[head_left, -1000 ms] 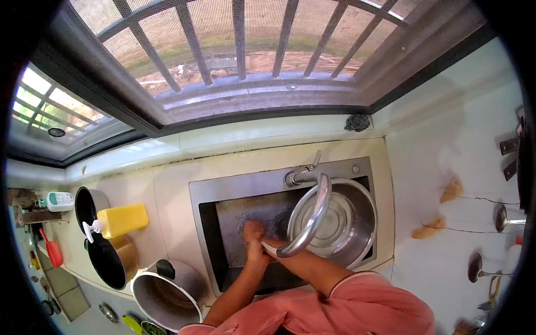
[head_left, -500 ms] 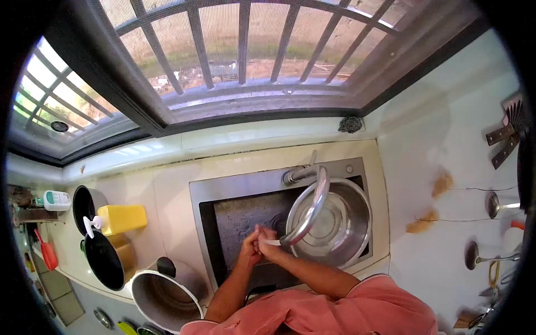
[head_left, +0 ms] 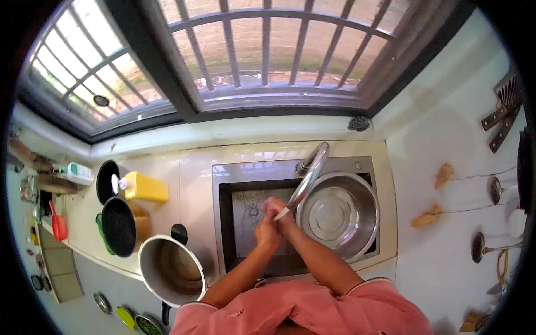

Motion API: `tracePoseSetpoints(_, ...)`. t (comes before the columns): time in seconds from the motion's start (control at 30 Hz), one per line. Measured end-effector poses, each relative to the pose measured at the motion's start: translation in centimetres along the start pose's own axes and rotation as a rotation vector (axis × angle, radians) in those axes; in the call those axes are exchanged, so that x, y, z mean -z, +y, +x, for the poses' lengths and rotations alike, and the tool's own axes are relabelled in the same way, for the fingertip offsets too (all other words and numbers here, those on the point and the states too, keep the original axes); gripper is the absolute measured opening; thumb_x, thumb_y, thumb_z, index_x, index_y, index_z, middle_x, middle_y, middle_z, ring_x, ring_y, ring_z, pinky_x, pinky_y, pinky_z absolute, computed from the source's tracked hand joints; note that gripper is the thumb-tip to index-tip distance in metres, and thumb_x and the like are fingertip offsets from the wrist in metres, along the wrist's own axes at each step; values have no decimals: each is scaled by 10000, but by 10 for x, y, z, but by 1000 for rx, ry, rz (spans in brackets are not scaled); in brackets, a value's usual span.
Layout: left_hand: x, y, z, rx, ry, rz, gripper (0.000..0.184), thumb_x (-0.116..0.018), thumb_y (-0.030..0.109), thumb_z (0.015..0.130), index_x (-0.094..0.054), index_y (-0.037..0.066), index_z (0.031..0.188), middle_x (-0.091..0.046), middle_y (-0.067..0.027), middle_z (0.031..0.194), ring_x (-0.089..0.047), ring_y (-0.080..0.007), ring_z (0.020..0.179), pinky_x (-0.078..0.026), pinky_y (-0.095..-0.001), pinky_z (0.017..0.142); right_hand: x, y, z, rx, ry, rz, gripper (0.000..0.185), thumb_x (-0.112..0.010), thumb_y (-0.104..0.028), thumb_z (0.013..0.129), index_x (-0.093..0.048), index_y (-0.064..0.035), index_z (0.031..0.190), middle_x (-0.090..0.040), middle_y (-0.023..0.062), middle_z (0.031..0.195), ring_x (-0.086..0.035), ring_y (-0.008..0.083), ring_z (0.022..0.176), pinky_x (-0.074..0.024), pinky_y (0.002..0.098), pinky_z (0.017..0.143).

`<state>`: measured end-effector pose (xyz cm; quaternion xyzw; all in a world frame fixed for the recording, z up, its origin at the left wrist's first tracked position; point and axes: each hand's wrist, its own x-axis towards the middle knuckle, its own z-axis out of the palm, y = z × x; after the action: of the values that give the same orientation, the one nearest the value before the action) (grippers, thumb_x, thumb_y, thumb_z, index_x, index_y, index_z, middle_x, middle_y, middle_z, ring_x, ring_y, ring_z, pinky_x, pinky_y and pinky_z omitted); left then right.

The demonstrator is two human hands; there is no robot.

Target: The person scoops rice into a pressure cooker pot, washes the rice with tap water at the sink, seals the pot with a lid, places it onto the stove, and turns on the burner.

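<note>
Beneath the faucet (head_left: 312, 179), the left hand (head_left: 268, 228) and right hand (head_left: 287, 224) are resting against each other; whether they are gripping anything, I cannot tell. Right of the faucet, a steel pot (head_left: 364, 207) is sitting; good work means avoiding its rim.

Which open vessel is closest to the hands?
The shiny steel basin at the right end of the sink, beside the right hand; the pots stand farther left on the counter.

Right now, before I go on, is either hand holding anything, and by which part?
No held thing shows. The left hand and right hand are together at the tap; whether something small is hidden between them cannot be told.
</note>
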<state>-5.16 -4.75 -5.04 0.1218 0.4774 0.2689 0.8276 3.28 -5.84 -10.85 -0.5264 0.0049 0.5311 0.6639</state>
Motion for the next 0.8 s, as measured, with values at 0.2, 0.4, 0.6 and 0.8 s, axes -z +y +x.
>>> tracePoseSetpoints(0.2, -15, -12, 18, -16, -298, -318, 339, -479, 176, 1029, -568, -44, 1270, -602, -184, 1266, -603, -320, 1145, -489, -422, 989, 18, 2, -14, -6, -289, 472, 640, -449, -578, 1003, -599, 17, 1184, -669, 221, 1125, -622, 385, 1117, -470, 491, 1023)
tracePoseSetpoints(0.4, -15, -34, 85, -422, -166, 257, 334, -576, 129, 965, -572, -43, 1252, -579, -216, 1310, -602, -318, 1181, -511, -404, 941, -51, -39, -97, 1, -180, 646, 736, -460, -690, 955, -518, -39, 1295, -633, 179, 1042, -630, 350, 942, -543, 443, 847)
tracePoseSetpoints(0.6, -29, 2, 80, -660, 41, 1757, 453, -651, 158, 869, -563, 0, 1285, -611, -242, 1271, -609, -391, 1175, -525, -458, 903, -49, -23, -95, -92, 27, 357, 572, -612, -494, 965, -505, -66, 1331, -605, 136, 1032, -625, 306, 852, -541, 448, 805)
tracePoseSetpoints(0.8, 20, 2, 61, -786, -648, 2346, 415, -644, 181, 818, -632, -8, 1188, -695, -242, 1103, -681, -414, 1012, -545, -527, 792, 3, -17, -44, -315, -64, 271, 383, -640, -364, 950, -640, -8, 1093, -688, 150, 1046, -671, 339, 941, -536, 503, 862)
